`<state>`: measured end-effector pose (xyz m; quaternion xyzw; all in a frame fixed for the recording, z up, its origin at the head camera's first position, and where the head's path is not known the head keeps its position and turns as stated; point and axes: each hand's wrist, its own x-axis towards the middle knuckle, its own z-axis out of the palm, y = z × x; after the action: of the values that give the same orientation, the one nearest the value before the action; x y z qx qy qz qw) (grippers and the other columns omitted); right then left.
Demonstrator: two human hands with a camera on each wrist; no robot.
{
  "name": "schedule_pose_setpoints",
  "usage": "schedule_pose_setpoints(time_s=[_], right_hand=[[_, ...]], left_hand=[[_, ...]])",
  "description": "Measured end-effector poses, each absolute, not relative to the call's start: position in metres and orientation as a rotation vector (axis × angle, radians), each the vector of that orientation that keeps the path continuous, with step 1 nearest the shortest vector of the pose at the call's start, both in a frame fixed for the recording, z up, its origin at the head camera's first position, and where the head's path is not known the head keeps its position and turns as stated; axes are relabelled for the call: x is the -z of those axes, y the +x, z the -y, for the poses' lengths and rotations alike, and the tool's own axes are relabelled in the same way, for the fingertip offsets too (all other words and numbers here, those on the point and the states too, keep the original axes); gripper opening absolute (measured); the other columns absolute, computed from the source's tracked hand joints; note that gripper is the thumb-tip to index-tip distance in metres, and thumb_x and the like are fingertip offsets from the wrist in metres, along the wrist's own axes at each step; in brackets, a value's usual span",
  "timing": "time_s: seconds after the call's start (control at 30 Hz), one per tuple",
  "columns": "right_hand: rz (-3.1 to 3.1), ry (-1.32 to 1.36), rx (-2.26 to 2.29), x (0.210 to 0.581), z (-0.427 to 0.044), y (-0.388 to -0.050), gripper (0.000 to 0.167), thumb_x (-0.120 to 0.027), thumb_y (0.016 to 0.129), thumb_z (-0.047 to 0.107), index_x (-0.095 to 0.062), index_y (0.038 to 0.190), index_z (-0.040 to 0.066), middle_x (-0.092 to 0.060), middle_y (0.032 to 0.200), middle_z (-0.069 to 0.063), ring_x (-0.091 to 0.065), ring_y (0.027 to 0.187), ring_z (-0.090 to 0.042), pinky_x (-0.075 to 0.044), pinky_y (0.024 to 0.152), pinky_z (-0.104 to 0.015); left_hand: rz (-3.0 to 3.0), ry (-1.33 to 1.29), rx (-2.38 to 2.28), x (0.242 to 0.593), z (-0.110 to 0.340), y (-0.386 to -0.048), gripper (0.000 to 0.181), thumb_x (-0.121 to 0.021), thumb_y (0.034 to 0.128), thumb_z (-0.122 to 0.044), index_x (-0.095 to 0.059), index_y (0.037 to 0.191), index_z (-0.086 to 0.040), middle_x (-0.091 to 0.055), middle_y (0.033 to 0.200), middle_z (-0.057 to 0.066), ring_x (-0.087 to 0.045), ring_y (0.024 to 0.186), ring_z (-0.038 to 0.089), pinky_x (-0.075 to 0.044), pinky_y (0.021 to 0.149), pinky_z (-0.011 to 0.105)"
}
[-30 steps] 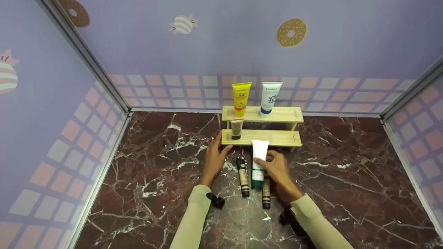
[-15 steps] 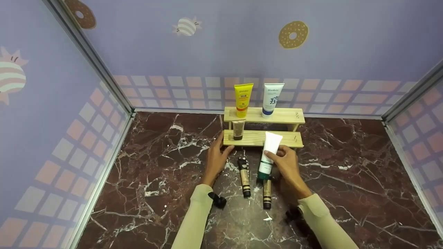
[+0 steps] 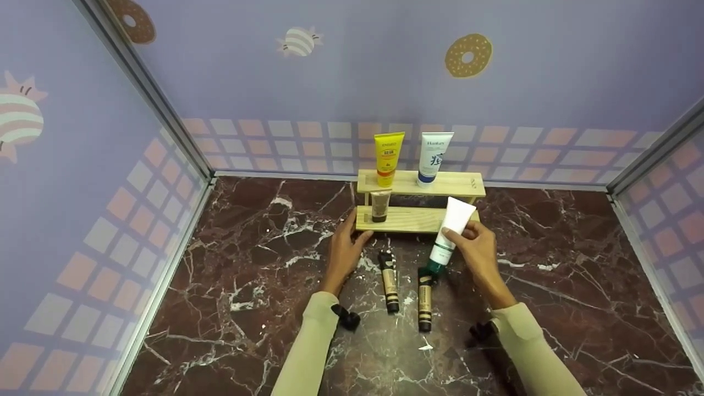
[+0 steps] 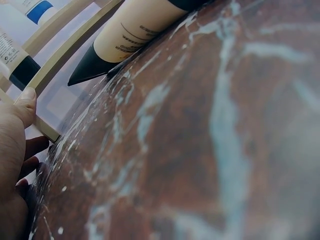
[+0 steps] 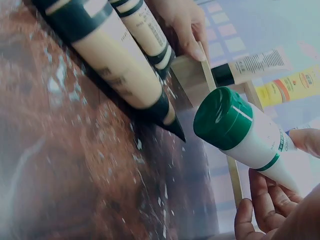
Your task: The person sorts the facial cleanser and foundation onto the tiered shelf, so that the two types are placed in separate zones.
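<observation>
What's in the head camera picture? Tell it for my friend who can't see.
The right hand holds a green-capped white tube, tilted, in front of a wooden shelf, and the left hand grips its left end. Three other tubes stand on the shelf; two dark tubes lie on the marbled table.

Downward head view, close wrist views, common rack [image 3: 412, 219]

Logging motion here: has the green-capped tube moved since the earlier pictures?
Yes: the green-capped tube has shifted rightward and up the head view against the wooden stand.
</observation>
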<state>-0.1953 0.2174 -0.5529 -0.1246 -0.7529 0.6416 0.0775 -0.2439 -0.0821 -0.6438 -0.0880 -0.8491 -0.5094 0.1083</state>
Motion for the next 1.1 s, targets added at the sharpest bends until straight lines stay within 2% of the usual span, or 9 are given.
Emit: schedule_pose_setpoints(time_s=[0.27, 0.57, 0.67, 0.8, 0.93, 1.1], right_hand=[[2.268, -0.343, -1.849, 0.545, -0.232, -0.200, 0.041, -0.089, 0.093, 0.009, -0.069, 0.122, -0.012, -0.078, 0.102, -0.015, -0.069, 0.083, -0.006, -0.056, 0.075, -0.020], [2.328, -0.301, -1.757, 0.537, -0.246, -0.202, 0.040, -0.088, 0.094, 0.007, -0.067, 0.123, -0.012, -0.077, 0.107, -0.019, -0.070, 0.086, -0.003, -0.059, 0.075, -0.019], [2.348, -0.283, -1.730, 0.533, -0.250, -0.202, 0.041, -0.088, 0.094, 0.009, -0.067, 0.124, -0.012, -0.077, 0.111, -0.021, -0.069, 0.087, -0.002, -0.058, 0.076, -0.018], [2.346, -0.257, -1.728, 0.529, -0.256, -0.201, 0.043, -0.089, 0.095, 0.010, -0.067, 0.125, -0.011, -0.077, 0.115, -0.023, -0.070, 0.089, -0.003, -0.057, 0.079, -0.018], [2.333, -0.238, -1.727, 0.525, -0.262, -0.203, 0.044, -0.088, 0.095, 0.010, -0.067, 0.127, -0.012, -0.076, 0.117, -0.024, -0.070, 0.091, -0.005, -0.058, 0.079, -0.018], [2.310, -0.231, -1.728, 0.520, -0.268, -0.204, 0.047, -0.088, 0.095, 0.011, -0.066, 0.129, -0.012, -0.075, 0.120, -0.026, -0.071, 0.094, -0.007, -0.060, 0.078, -0.019]], left_hand=[[2.501, -0.244, 1.507, 0.643, 0.081, -0.246, 0.078, -0.076, 0.1066, -0.031, -0.040, 0.171, -0.006, -0.053, 0.164, 0.021, -0.051, 0.150, 0.041, -0.041, 0.124, 0.058], [2.496, -0.247, 1.516, 0.644, 0.082, -0.243, 0.079, -0.076, 0.1062, -0.036, -0.041, 0.171, -0.006, -0.051, 0.166, 0.019, -0.049, 0.153, 0.039, -0.041, 0.124, 0.058], [2.483, -0.241, 1.532, 0.644, 0.083, -0.242, 0.078, -0.076, 0.1061, -0.035, -0.042, 0.170, -0.006, -0.052, 0.165, 0.021, -0.052, 0.151, 0.038, -0.043, 0.123, 0.056], [2.436, -0.208, 1.606, 0.642, 0.083, -0.242, 0.072, -0.079, 0.1049, -0.028, -0.048, 0.165, -0.003, -0.056, 0.158, 0.023, -0.061, 0.143, 0.034, -0.050, 0.118, 0.051], [2.386, -0.155, 1.629, 0.639, 0.082, -0.242, 0.064, -0.083, 0.1019, -0.025, -0.059, 0.158, -0.003, -0.065, 0.148, 0.019, -0.065, 0.135, 0.030, -0.053, 0.113, 0.049], [2.351, -0.161, 1.574, 0.641, 0.081, -0.242, 0.059, -0.087, 0.0989, -0.024, -0.066, 0.150, -0.002, -0.072, 0.134, 0.016, -0.069, 0.104, 0.026, -0.059, 0.089, 0.043]])
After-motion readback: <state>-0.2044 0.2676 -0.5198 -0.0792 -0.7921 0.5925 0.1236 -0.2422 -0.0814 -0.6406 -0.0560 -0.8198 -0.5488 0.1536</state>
